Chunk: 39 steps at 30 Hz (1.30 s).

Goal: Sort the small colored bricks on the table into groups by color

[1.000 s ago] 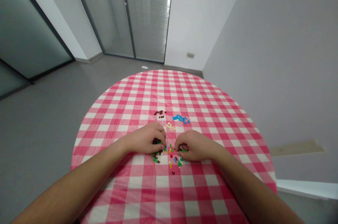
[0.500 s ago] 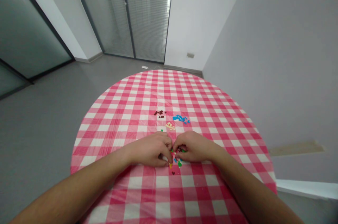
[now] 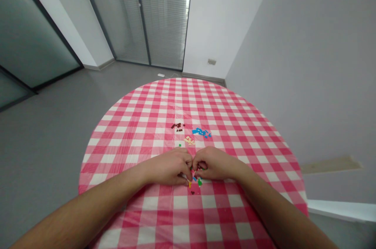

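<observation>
My left hand [image 3: 168, 166] and my right hand [image 3: 214, 163] lie curled on the pink-and-white gingham tablecloth [image 3: 188, 100], their fingertips meeting. Small plastic bricks [image 3: 195, 178] in red, yellow, green and blue sit around and under the fingertips. Whether either hand grips any is hidden. Farther out lie separate groups: blue bricks [image 3: 201, 133], cream bricks [image 3: 189, 140] and dark brown bricks [image 3: 177, 126]. A single green brick [image 3: 179, 145] lies just beyond my left hand, and a dark brick [image 3: 192, 192] lies nearer me.
The cloth covers a round table, with its curved edge [image 3: 96, 131] dropping to a grey floor on both sides. Glass doors with blinds [image 3: 164, 14] stand ahead, a grey wall [image 3: 293, 45] rises at right, and a small white object [image 3: 160, 74] lies on the floor.
My left hand has moved right since the oldest frame, covering the green and dark bricks and meeting my right hand. Over the last half second, the hands have barely moved.
</observation>
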Motion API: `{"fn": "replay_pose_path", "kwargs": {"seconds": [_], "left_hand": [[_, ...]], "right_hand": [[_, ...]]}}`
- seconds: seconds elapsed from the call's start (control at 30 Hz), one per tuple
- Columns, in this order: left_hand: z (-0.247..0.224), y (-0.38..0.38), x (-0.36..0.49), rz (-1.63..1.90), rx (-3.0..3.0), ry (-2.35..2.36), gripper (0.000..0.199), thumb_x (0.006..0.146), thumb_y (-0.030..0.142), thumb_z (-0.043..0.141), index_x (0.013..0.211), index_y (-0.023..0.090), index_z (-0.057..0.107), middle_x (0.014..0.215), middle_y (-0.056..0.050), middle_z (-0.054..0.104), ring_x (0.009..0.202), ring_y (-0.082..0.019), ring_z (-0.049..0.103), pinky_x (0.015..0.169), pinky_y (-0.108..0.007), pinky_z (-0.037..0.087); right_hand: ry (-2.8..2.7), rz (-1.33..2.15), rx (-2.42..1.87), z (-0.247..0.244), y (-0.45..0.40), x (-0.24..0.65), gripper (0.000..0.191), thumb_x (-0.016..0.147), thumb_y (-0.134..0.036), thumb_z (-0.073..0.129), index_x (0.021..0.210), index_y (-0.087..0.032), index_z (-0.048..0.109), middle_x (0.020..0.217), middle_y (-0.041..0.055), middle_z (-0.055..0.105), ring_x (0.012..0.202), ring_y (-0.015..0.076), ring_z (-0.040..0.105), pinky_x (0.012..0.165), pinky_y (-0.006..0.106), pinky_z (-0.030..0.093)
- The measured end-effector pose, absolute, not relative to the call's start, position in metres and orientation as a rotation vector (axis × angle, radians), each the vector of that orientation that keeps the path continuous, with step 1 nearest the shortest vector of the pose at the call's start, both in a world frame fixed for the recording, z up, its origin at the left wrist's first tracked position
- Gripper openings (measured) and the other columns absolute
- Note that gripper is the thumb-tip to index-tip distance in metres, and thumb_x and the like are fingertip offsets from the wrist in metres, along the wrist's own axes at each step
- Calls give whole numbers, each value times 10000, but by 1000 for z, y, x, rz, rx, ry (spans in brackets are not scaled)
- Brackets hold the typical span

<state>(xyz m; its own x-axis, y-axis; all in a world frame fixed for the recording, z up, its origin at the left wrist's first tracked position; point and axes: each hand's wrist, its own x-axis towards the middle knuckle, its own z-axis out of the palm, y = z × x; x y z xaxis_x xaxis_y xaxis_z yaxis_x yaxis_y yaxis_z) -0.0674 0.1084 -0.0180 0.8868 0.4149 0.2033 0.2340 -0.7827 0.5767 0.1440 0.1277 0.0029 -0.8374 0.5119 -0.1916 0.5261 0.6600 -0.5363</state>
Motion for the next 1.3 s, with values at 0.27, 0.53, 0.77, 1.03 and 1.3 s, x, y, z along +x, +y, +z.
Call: {"fn": "replay_pose_path", "kwargs": {"seconds": [0.27,0.53,0.77,1.03,1.3], "left_hand": [[-15,109,-66,389,2474,482,49,791,229,736,763,202,706,797,-10,692,852,-177,594,816,-321,410],[-9,114,-71,445,2354,505,50,819,203,694,769,197,693,817,-18,711,837,-166,609,828,-307,424],[-10,127,-91,611,2002,925,92,823,241,657,808,172,715,795,-34,711,725,-143,629,675,-256,471],[-22,137,-96,795,1850,1028,171,846,244,618,969,182,719,958,-68,726,867,-180,659,769,-318,517],[-26,141,-95,834,1807,1132,128,822,226,633,906,174,716,905,-61,734,813,-169,653,739,-301,515]], "right_hand": [[2818,-959,896,3,127,144,161,701,-128,618,791,-191,735,630,-31,613,540,76,448,541,201,305],[2814,-934,874,2,128,147,125,733,-169,630,793,-191,738,634,-27,614,543,80,456,531,209,296],[2801,-994,865,6,126,145,101,763,-178,623,758,-179,723,633,-21,620,552,83,481,537,209,316],[2807,-1017,861,7,124,145,92,747,-152,623,746,-177,712,627,-27,615,546,80,478,538,208,317],[2993,-817,1538,0,136,147,111,805,-221,606,801,-177,708,735,20,679,664,127,565,625,232,377]]}}
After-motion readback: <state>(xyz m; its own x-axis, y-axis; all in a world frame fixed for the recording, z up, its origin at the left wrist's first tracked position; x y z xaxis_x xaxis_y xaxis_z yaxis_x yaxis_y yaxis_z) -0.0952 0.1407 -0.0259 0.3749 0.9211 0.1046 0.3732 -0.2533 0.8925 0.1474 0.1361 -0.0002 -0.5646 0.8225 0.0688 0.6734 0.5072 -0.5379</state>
